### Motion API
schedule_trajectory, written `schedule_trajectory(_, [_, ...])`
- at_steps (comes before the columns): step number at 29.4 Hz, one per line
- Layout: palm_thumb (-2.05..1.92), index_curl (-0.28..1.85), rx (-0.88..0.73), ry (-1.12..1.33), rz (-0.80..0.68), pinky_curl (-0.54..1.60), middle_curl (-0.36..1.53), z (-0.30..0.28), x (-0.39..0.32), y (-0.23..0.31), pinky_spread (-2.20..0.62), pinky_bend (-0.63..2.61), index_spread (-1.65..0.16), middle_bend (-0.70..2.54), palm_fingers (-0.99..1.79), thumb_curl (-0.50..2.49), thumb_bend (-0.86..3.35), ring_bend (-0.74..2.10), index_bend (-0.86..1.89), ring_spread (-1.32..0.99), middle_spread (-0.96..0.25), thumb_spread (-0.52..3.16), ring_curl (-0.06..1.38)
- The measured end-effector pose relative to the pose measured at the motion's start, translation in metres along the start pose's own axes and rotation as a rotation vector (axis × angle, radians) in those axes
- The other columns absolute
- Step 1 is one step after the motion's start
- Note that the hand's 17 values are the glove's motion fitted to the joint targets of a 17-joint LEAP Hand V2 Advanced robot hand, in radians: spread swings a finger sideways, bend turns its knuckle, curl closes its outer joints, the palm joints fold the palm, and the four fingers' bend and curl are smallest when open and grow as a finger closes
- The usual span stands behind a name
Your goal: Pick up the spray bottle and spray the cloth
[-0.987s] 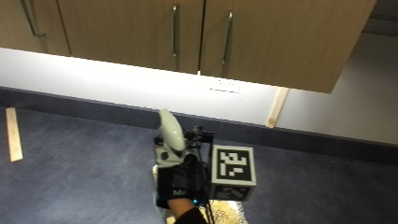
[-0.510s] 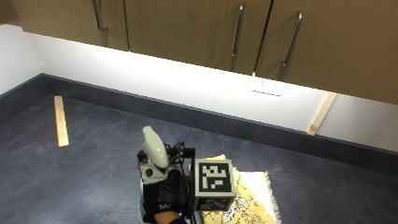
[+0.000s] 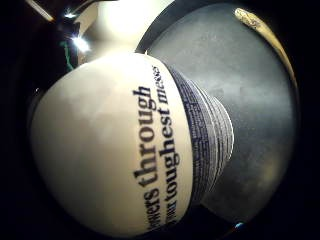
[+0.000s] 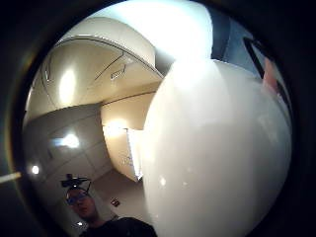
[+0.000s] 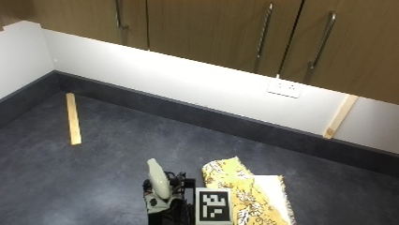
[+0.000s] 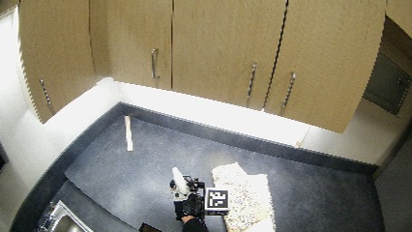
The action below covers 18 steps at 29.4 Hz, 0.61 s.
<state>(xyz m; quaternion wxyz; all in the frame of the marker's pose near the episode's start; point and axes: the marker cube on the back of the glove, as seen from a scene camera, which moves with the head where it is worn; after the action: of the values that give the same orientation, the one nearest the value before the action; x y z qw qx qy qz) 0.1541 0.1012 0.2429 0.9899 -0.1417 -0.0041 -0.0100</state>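
A dark grey counter [image 5: 124, 154] fills most of the outside view, running back to a white wall [image 5: 187, 79] under a row of wooden cupboards [image 5: 212, 28] with long metal handles. A white socket [image 5: 285, 87] sits on the wall, and a strip of pale wood [image 5: 340, 116] leans against it further along. Another wooden strip [image 5: 73, 118] lies flat on the counter near the corner, well apart from everything else.

A yellow patterned cloth [image 5: 240, 187] is spread on the counter near the front edge, with a plain white part [image 5: 277, 197] beside the patterned part. The wide outside view shows the cloth [image 6: 241, 195] stretching toward the person.

Just beside the cloth, the spray bottle [image 5: 158, 180] is up off the counter in the gloved right hand [image 5: 169, 208], its white top upright and tilted slightly. The hand [image 6: 186, 207] shows as a black shape around the lower part of the bottle. The little-finger-side palm view is nearly filled by the bottle's white body [image 3: 110, 150], printed with dark lettering, with the grey counter behind it. The thumb-side palm view shows the same white body [image 4: 212, 158] close against the palm, and a fingertip [image 4: 270, 74] lies against its edge. The fingers are wrapped round the bottle, holding it.
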Motion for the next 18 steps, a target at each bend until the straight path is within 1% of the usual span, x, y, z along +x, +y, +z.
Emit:
schedule_trajectory(9, [1.21, 0.7, -0.015, 0.035, 0.008, 0.5, 0.65, 0.0046, 0.003, 0.0044, -0.07, 0.17, -0.18, 0.44, 1.07, 0.78, -0.02, 0.4, 0.18, -0.12, -0.08, 0.92, 0.58])
schedule_trajectory(14, [1.17, 0.68, -0.045, 0.064, 0.014, 0.5, 0.64, 0.0078, 0.0012, 0.0051, -0.06, 0.19, -0.19, 0.4, 0.99, 0.76, -0.03, 0.39, 0.16, -0.12, -0.07, 0.91, 0.58])
schedule_trajectory(18, [1.12, 0.65, -0.081, 0.112, 0.022, 0.53, 0.63, 0.009, 0.0008, 0.0063, -0.04, 0.23, -0.2, 0.34, 0.79, 0.73, -0.04, 0.37, 0.09, -0.1, -0.06, 0.91, 0.59])
